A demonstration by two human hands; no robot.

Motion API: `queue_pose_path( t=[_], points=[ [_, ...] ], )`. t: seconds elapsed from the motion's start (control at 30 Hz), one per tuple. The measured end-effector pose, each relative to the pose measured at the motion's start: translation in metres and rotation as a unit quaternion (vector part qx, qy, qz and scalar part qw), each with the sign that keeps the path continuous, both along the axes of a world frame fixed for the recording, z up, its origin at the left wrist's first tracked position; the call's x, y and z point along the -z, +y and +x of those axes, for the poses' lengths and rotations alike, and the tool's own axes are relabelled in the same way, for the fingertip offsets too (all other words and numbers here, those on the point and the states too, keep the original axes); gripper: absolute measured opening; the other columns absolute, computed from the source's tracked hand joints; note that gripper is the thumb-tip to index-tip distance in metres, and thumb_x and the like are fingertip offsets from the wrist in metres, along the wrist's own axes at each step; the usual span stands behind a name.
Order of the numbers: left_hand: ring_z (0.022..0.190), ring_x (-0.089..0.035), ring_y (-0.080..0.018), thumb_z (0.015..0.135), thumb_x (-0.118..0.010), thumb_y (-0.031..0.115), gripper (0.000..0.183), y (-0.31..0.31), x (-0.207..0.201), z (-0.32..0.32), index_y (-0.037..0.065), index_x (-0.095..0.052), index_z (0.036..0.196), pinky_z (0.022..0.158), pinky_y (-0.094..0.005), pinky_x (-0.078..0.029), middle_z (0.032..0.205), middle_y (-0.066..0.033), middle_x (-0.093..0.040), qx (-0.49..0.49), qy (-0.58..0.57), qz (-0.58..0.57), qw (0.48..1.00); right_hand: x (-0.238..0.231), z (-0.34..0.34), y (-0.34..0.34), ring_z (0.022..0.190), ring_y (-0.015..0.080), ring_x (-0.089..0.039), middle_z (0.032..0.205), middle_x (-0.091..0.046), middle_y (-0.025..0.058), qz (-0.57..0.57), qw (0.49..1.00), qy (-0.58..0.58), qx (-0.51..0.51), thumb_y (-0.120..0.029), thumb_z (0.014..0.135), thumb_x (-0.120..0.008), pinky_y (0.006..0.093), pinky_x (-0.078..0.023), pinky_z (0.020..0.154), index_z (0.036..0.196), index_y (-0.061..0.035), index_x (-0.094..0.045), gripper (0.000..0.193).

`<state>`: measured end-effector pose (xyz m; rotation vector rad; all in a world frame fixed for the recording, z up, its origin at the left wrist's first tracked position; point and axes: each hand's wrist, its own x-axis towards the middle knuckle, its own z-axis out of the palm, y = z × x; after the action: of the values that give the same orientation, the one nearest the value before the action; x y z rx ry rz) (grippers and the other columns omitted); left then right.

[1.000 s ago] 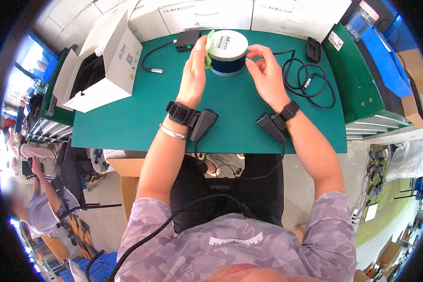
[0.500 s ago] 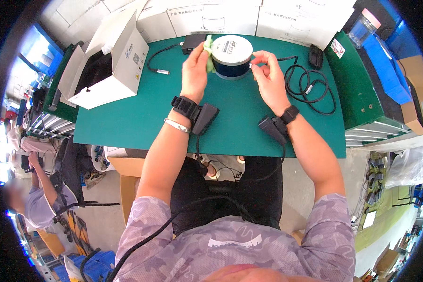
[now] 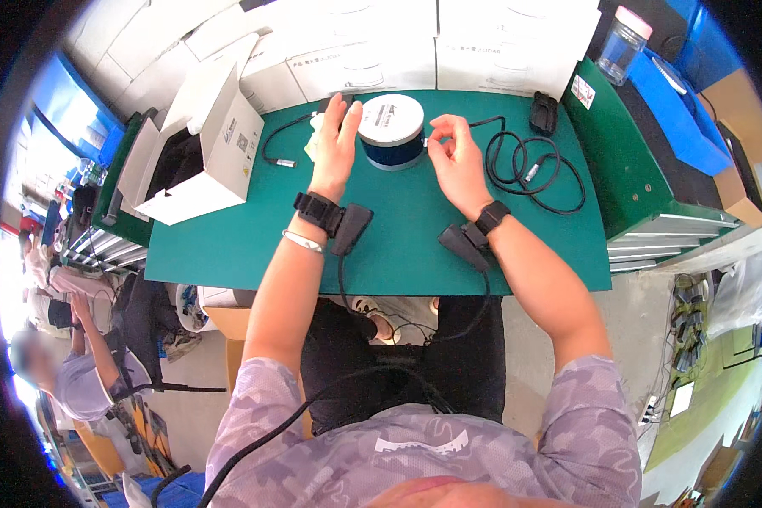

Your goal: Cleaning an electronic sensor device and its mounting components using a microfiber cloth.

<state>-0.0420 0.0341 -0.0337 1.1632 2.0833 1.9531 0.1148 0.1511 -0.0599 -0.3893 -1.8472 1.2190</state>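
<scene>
A round lidar sensor with a white top and dark band stands upright on the green tabletop. Just left of it, my left hand is raised with its fingers stretched out, apart from the sensor. A pale green cloth shows beside and partly behind that hand; whether the palm touches it is hidden. On the other side, my right hand pinches a small plug at the sensor's side, mostly covered by thumb and forefinger. From there a black cable runs to a loose coil on the right.
An open white carton with dark lining stands at left, near a cable end. White boxes line the back. A black block lies back right. Beyond are a clear jar and blue bin. Another person works far left.
My left hand has come away from the sensor to the left, its fingers straightening, and the cloth has left the sensor's side. My right hand stays at the plug. The whole view has shifted slightly.
</scene>
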Motion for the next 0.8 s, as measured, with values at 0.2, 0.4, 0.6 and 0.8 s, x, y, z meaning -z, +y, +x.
queue_pose_path(
  t=[0.2,0.4,0.6,0.8],
  points=[
    [0.125,-0.043,-0.0297,0.084,-0.059,0.050,0.078,0.025,-0.021,-0.011,-0.005,-0.037,0.134,0.104,-0.0350,-0.033,0.133,-0.0236,-0.045,0.102,0.127,-0.211,0.964,0.000,0.000,0.001,0.060,0.0156,-0.056,0.071,-0.060,0.0082,-0.007,0.999,0.010,0.033,-0.012,0.084,-0.058,0.0311,-0.046,0.056,0.089,-0.0018,-0.054,0.012],
    [0.122,-0.045,-0.0349,0.074,-0.067,0.055,0.088,0.034,-0.028,-0.009,-0.003,-0.039,0.134,0.103,-0.0379,-0.034,0.129,-0.0250,-0.047,0.108,0.299,-0.273,0.908,-0.003,0.003,0.009,0.057,0.0147,-0.053,0.060,-0.057,0.0089,-0.114,0.991,-0.051,0.050,-0.028,0.090,-0.050,0.0313,-0.040,0.055,0.070,0.0010,-0.056,0.036],
    [0.121,-0.045,-0.0338,0.069,-0.072,0.051,0.088,0.032,-0.025,-0.008,0.003,-0.040,0.135,0.102,-0.0390,-0.036,0.126,-0.0232,-0.050,0.071,0.317,-0.285,0.902,0.001,-0.002,0.010,0.056,0.0146,-0.053,0.062,-0.058,0.0082,-0.126,0.991,-0.027,0.034,-0.027,0.091,-0.049,0.0312,-0.041,0.055,0.072,-0.0004,-0.058,0.034],
    [0.117,-0.046,-0.0346,0.065,-0.076,0.045,0.086,0.026,-0.028,0.006,0.006,-0.041,0.134,0.099,-0.0414,-0.037,0.126,-0.0212,-0.049,0.054,0.329,-0.222,0.916,-0.002,-0.001,0.008,0.056,0.0140,-0.054,0.060,-0.057,0.0067,-0.098,0.994,-0.026,0.039,-0.027,0.092,-0.048,0.0297,-0.041,0.055,0.073,-0.0011,-0.058,0.034]
  ],
)
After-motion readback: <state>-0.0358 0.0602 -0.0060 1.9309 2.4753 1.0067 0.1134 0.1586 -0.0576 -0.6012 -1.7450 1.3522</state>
